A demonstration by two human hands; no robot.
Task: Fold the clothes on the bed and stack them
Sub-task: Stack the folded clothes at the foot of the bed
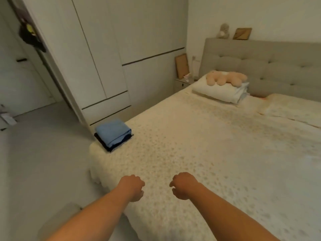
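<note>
A folded light blue garment [112,131] lies on top of a folded dark navy one [111,145], stacked at the near left corner of the bed [208,145]. The bed has a cream patterned cover. My left hand [132,187] and my right hand [184,187] hover over the foot edge of the bed, well short of the stack. Both hang with fingers loosely curled downward and hold nothing.
A white pillow [220,91] with a plush toy [225,78] on it lies by the grey headboard [269,66]. White wardrobe doors [104,58] line the left side. A bedside table [182,83] stands in the far corner. Grey floor [43,162] lies left of the bed.
</note>
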